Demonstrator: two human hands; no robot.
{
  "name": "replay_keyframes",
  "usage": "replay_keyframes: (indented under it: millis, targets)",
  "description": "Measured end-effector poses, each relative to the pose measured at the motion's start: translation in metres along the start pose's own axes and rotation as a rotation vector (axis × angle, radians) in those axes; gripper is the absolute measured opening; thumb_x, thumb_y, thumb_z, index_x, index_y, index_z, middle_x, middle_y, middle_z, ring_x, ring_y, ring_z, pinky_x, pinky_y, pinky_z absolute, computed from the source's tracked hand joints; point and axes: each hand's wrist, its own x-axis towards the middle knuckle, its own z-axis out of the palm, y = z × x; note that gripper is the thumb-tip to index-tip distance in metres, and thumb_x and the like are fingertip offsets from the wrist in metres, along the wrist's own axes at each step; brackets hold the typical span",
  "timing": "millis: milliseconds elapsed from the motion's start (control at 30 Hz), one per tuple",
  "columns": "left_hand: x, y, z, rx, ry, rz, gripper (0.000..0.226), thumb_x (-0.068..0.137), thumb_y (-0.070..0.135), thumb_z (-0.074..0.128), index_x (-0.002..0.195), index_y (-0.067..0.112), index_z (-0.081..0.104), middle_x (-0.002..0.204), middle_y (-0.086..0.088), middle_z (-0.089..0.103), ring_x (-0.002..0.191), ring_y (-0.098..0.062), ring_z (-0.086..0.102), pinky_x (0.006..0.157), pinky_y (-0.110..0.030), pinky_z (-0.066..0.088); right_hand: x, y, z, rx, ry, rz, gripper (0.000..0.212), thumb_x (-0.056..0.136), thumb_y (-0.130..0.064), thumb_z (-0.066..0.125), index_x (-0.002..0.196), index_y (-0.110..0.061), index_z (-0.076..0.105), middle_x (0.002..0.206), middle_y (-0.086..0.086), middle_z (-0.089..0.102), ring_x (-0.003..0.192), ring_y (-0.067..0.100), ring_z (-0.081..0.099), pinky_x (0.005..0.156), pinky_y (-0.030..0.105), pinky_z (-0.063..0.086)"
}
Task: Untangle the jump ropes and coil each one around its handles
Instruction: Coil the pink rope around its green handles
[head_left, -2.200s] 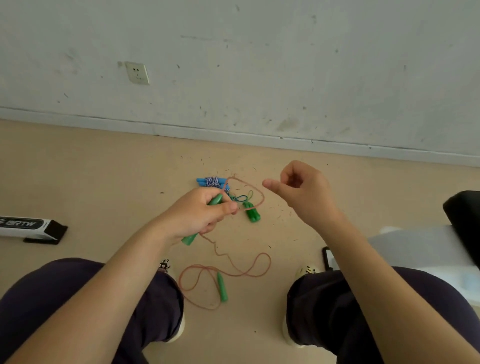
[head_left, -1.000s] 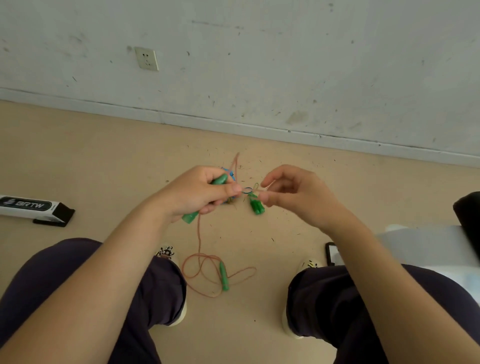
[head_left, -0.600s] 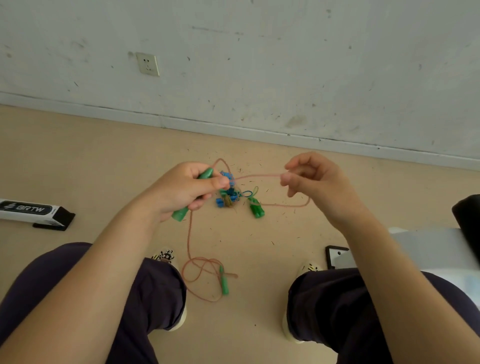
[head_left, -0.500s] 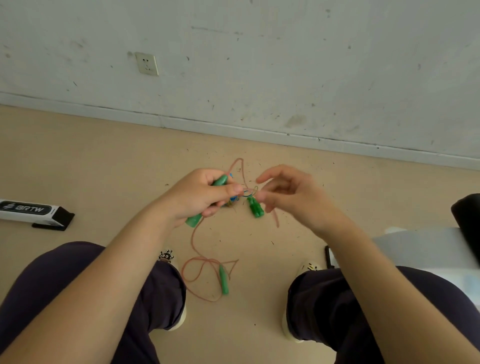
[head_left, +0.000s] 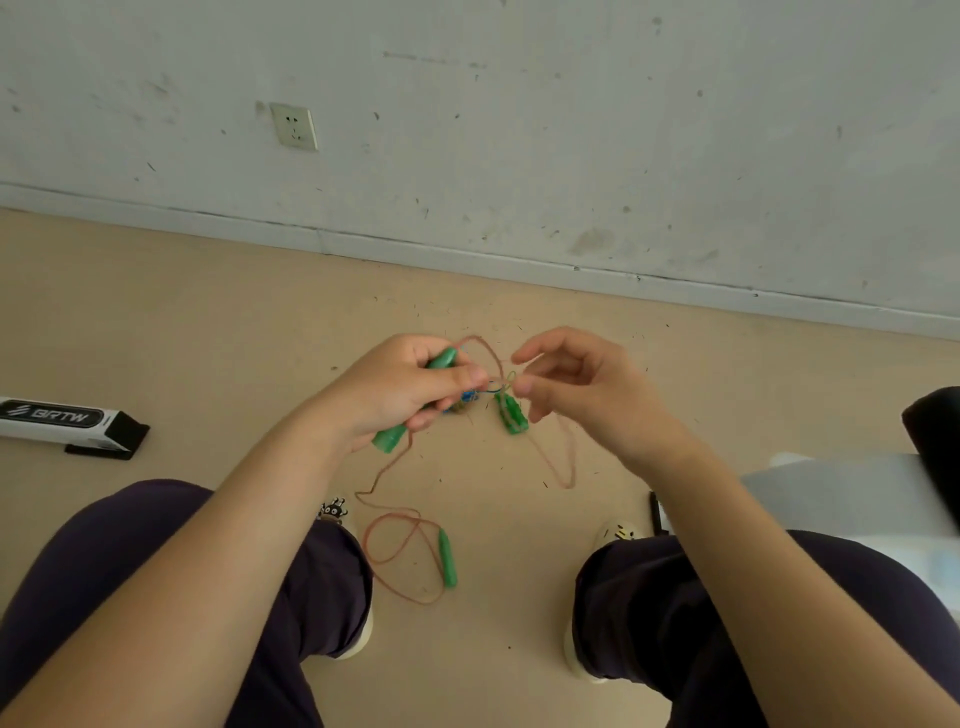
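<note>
Left hand (head_left: 400, 387) grips green handle (head_left: 415, 400); right hand (head_left: 582, 395) loosely curled, rope contact unclear.

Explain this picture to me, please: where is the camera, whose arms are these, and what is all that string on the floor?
No machine here: a person wears one camera on the head, looking down past both arms and dark-trousered knees at a tan floor.

The left hand grips a green plastic jump-rope handle. A thin pinkish-brown cord runs from it down to loops on the floor, next to a second green handle lying between the feet.

The right hand has its fingers curled round a loop of that cord; whether it truly pinches it is hard to tell.

Between the hands, on the floor, lies a small tangle of other ropes, with another green handle and blue bits.

At the left lies a white and black box.
</note>
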Motion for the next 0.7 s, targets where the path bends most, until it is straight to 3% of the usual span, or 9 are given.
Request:
replay_keyframes:
  millis: [100, 300, 367, 433, 533, 600, 700]
  targets:
    - [0.003, 0.0, 0.008, 0.013, -0.06, -0.011, 0.014, 0.093, 0.021, 0.067, 0.084, 0.01, 0.066, 0.058, 0.002, 0.052, 0.039, -0.008, 0.035, 0.042, -0.019, 0.032, 0.001, 0.005, 0.014, -0.043, -0.041, 0.012, 0.011, 0.084, 0.001, 0.072, 0.09, -0.005, 0.065, 0.069, 0.001, 0.067, 0.061, 0.017, 0.057, 0.057, 0.027, 0.049]
    - [-0.001, 0.006, -0.02, -0.041, 0.066, 0.001, 0.017, 0.09, 0.02, 0.068, 0.093, 0.004, 0.069, 0.06, 0.0, 0.051, 0.038, -0.007, 0.034, 0.041, -0.018, 0.03, 0.007, 0.0, -0.02, -0.084, 0.268, -0.071, 0.014, 0.09, -0.004, 0.064, 0.086, -0.017, 0.061, 0.07, 0.0, 0.063, 0.06, 0.013, 0.055, 0.066, 0.033, 0.046]
    - [-0.001, 0.004, -0.023, -0.065, 0.09, -0.002, 0.024, 0.086, 0.024, 0.07, 0.095, 0.001, 0.068, 0.059, 0.0, 0.051, 0.037, -0.007, 0.034, 0.04, -0.018, 0.029, 0.005, -0.004, -0.025, -0.046, 0.235, -0.078, 0.012, 0.089, -0.003, 0.066, 0.091, -0.013, 0.06, 0.078, 0.005, 0.066, 0.064, 0.015, 0.059, 0.071, 0.031, 0.05]
    - [0.0, 0.003, -0.017, -0.057, 0.053, 0.001, 0.024, 0.084, 0.026, 0.071, 0.091, 0.003, 0.068, 0.057, 0.002, 0.051, 0.037, -0.007, 0.034, 0.04, -0.019, 0.029, 0.002, -0.005, -0.016, -0.014, 0.094, -0.043, 0.018, 0.085, 0.0, 0.07, 0.098, -0.009, 0.06, 0.081, 0.01, 0.067, 0.066, 0.018, 0.061, 0.07, 0.027, 0.051]
    - [0.001, 0.003, 0.002, -0.016, -0.032, 0.003, 0.017, 0.091, 0.02, 0.068, 0.085, 0.004, 0.065, 0.057, 0.001, 0.051, 0.038, -0.009, 0.034, 0.04, -0.018, 0.03, 0.001, 0.003, 0.008, -0.037, -0.073, 0.005, 0.021, 0.082, 0.001, 0.073, 0.098, -0.001, 0.06, 0.074, 0.007, 0.068, 0.067, 0.027, 0.059, 0.065, 0.033, 0.05]
    - [0.001, 0.004, 0.006, 0.011, -0.068, 0.008, 0.015, 0.092, 0.02, 0.067, 0.081, 0.01, 0.066, 0.058, 0.001, 0.053, 0.038, -0.009, 0.035, 0.041, -0.018, 0.032, 0.002, 0.006, 0.014, -0.06, -0.067, 0.003, 0.015, 0.084, 0.001, 0.072, 0.093, 0.001, 0.06, 0.07, 0.007, 0.067, 0.063, 0.028, 0.056, 0.059, 0.033, 0.048]
    - [-0.001, 0.007, -0.009, 0.028, -0.02, 0.006, 0.014, 0.09, 0.023, 0.069, 0.087, 0.009, 0.07, 0.058, 0.003, 0.055, 0.039, -0.008, 0.036, 0.042, -0.018, 0.033, 0.005, 0.001, 0.003, -0.05, 0.106, -0.032, 0.011, 0.087, -0.001, 0.068, 0.086, -0.008, 0.059, 0.067, 0.007, 0.063, 0.053, 0.019, 0.051, 0.055, 0.028, 0.045]
